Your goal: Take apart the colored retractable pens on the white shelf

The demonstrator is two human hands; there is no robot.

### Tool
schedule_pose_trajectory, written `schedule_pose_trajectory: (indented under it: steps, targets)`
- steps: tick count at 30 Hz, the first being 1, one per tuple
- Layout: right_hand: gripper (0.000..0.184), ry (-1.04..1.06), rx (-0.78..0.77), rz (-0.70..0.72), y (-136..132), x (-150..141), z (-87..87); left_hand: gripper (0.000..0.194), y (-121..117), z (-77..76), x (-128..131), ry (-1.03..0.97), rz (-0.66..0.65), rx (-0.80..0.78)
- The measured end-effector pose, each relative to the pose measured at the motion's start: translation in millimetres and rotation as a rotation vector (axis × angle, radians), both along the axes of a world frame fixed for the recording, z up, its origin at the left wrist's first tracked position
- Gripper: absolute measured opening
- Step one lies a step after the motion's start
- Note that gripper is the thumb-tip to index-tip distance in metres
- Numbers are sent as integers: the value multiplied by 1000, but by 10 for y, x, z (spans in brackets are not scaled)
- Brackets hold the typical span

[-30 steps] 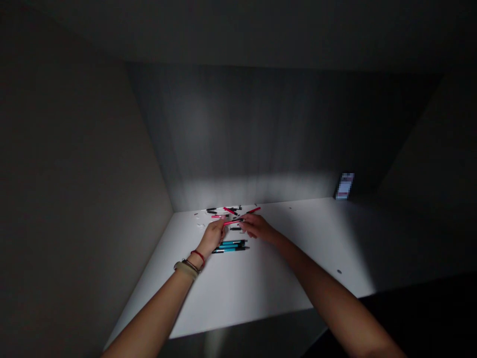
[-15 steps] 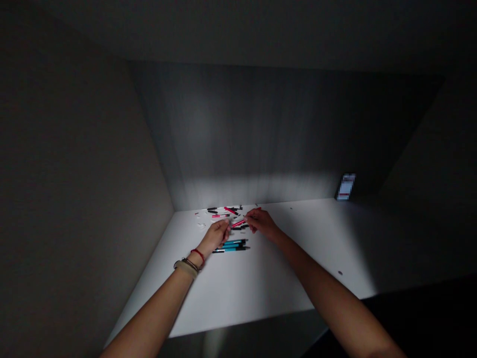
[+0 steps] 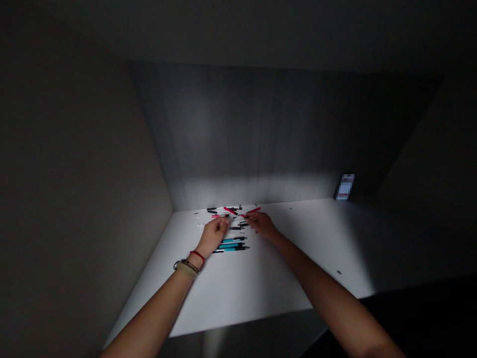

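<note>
Right hand (image 3: 263, 224): fingertips together, clamped on a slim red stick-shaped piece (image 3: 242, 215) above the scattered parts.
Left hand (image 3: 214, 233): fingers curled; whether they pinch anything I cannot tell.
Red-and-black slim pen (image 3: 218, 216): lying just beyond the left fingertips.
Teal-and-black slender pens (image 3: 233, 245): side by side on the smooth white tabletop (image 3: 276, 288), nearer the wearer, ends partly hidden by the left hand.
Dark rectangular phone (image 3: 345, 187): leaning against the grey back panel (image 3: 253, 134), far right.
</note>
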State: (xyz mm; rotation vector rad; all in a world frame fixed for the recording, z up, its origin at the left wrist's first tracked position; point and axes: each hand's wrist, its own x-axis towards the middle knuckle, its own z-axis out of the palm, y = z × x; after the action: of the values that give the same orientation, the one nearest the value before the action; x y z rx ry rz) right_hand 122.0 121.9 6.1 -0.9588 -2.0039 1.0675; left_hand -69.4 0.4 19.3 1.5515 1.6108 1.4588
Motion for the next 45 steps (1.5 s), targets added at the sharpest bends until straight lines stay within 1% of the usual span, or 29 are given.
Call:
schedule_pose_trajectory:
  steps: [2,5,10,14,20,24,32,37,41,45]
  targets:
    - [33,-9,8,4,15,2,-20,29,-38,20,31,131,-10,34]
    - [33,-15,18,-15,16,10,-17,29,-77,54,72,189,-22,34]
    - [13,-114,219,-29,-13,34,54,25,-69,59,33,213,48,47]
    - [7,-184,262,6,-41,48,72,22,-54,44,-7,249,90,50]
    - [5,-245,354,81,-109,17,49,17,-48,33,14,218,82,53]
    - [5,-297,419,66,-159,-23,62,16,-43,13,25,260,69,47]
    - [6,-321,463,51,-167,-68,18,17,-20,-33,8,265,27,41]
    - [8,-320,491,79,-157,-81,3,18,-14,-63,-15,357,18,56]
    - [9,-320,503,98,-168,-90,5,25,-10,-89,-32,442,-14,101]
    - [7,-234,539,106,-165,-80,47,30,-28,-59,-27,529,-11,90]
